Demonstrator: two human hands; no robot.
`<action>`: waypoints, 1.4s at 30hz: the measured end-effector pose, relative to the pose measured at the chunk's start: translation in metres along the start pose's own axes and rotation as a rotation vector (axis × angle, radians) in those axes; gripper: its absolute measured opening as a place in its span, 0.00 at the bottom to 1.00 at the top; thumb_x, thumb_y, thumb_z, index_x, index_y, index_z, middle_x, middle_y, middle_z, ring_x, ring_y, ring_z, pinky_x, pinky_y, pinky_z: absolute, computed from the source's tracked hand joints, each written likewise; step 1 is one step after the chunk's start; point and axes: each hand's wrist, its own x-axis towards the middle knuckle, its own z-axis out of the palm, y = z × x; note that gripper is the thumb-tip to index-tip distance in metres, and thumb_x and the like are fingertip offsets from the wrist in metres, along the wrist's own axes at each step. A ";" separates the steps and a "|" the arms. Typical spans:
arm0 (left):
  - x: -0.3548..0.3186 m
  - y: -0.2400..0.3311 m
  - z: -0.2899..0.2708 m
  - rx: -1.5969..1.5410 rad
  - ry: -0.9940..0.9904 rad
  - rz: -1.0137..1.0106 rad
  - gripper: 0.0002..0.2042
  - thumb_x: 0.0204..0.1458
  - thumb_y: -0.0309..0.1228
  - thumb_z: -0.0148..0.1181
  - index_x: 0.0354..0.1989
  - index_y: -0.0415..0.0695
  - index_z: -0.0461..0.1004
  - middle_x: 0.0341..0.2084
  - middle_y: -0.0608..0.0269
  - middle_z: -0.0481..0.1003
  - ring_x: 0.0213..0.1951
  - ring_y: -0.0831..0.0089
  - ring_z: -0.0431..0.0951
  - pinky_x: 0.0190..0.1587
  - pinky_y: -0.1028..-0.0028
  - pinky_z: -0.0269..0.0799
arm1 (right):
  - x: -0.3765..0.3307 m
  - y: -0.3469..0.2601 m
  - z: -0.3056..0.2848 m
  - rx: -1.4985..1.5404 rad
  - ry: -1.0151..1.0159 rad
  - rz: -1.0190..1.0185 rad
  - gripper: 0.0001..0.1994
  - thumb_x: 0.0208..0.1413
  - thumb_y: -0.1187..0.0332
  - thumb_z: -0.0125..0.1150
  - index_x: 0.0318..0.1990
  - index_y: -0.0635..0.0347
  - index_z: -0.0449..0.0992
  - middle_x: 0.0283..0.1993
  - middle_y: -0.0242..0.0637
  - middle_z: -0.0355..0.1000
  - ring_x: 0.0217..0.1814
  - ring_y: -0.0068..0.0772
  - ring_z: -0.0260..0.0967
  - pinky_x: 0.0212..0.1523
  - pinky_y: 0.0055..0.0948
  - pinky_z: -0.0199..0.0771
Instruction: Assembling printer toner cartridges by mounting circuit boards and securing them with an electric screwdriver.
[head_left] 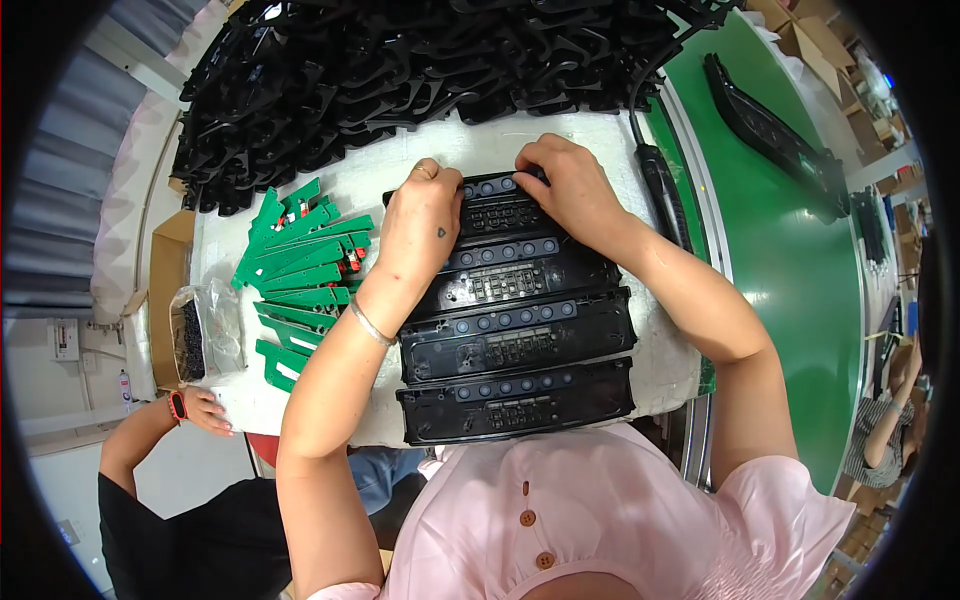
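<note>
Several long black plastic panels [520, 345] lie in a column in front of me, each with a row of round grey buttons along its far edge. Both my hands are at the farthest panel [497, 215]. My left hand [424, 212] is closed, its bent fingers at the left end of that panel's grey button strip [488, 187]. My right hand [568, 185] is curled too, with thumb and fingers pinched at the strip's right end. The fingers partly cover both ends of the strip, and the fingertips' exact hold is hidden.
A large heap of black plastic parts [400, 70] fills the far side. Green circuit boards [300, 262] fan out at left, near a bag-lined box [195, 335] of small dark pieces. At right are a corded black tool [660, 190] and a long black part [770, 125]. A co-worker's hand [207, 411] rests at lower left.
</note>
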 end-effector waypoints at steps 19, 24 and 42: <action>0.011 -0.002 -0.013 0.055 -0.162 0.148 0.12 0.44 0.17 0.49 0.35 0.43 0.75 0.37 0.55 0.71 0.40 0.56 0.71 0.41 0.65 0.68 | -0.008 0.006 -0.018 -0.186 -0.059 -0.229 0.15 0.37 0.80 0.52 0.36 0.59 0.77 0.46 0.39 0.64 0.52 0.41 0.57 0.50 0.34 0.60; 0.015 -0.001 -0.010 0.009 -0.338 0.163 0.13 0.43 0.17 0.50 0.37 0.43 0.74 0.37 0.57 0.71 0.39 0.58 0.70 0.43 0.67 0.67 | -0.008 0.011 -0.021 -0.223 -0.199 -0.238 0.15 0.39 0.80 0.52 0.37 0.59 0.76 0.49 0.39 0.64 0.55 0.42 0.56 0.54 0.36 0.58; 0.008 -0.016 -0.031 0.056 -0.267 0.090 0.06 0.40 0.20 0.57 0.29 0.40 0.73 0.29 0.57 0.72 0.34 0.57 0.72 0.35 0.67 0.69 | -0.019 0.023 -0.033 -0.245 -0.240 -0.165 0.17 0.40 0.81 0.50 0.41 0.59 0.74 0.52 0.40 0.62 0.56 0.41 0.57 0.55 0.34 0.59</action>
